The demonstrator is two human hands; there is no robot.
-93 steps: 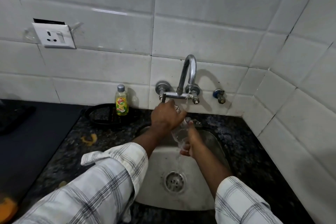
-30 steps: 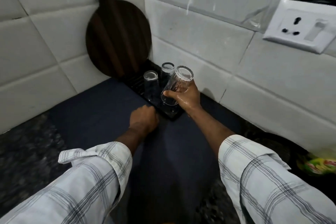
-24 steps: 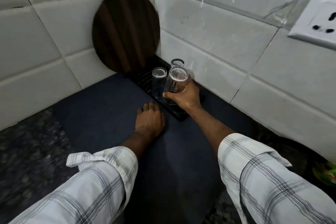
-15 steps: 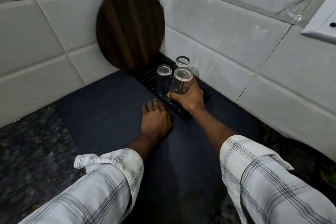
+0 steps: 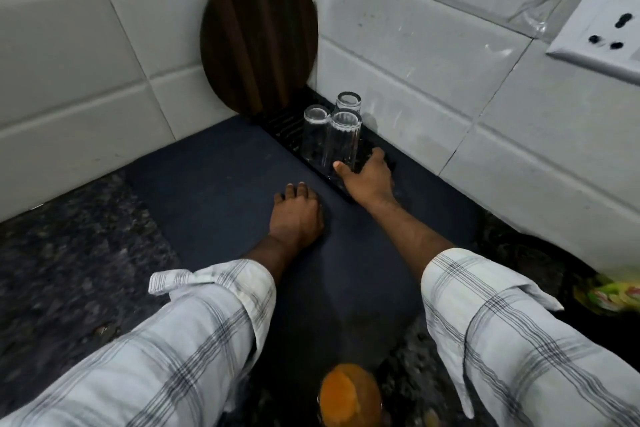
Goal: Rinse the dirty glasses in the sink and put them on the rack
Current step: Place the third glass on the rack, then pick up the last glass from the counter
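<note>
Three clear glasses stand upside down on the black slatted rack in the wall corner: a front glass, a left glass and a back glass. My right hand lies low at the foot of the front glass. Its thumb touches the glass's base and its fingers are stretched out loosely to the right of it. My left hand rests palm down on the dark blue mat, just in front of the rack, holding nothing.
A round dark wooden board leans in the tiled corner behind the rack. A white wall socket is at upper right. An orange object sits at the bottom edge, a green-yellow bottle at far right. Speckled granite counter surrounds the mat.
My right hand carried the glass from the sink, set it upside down on the rack beside the other two, then slid down and loosened its fingers. My left hand flattened on the mat.
</note>
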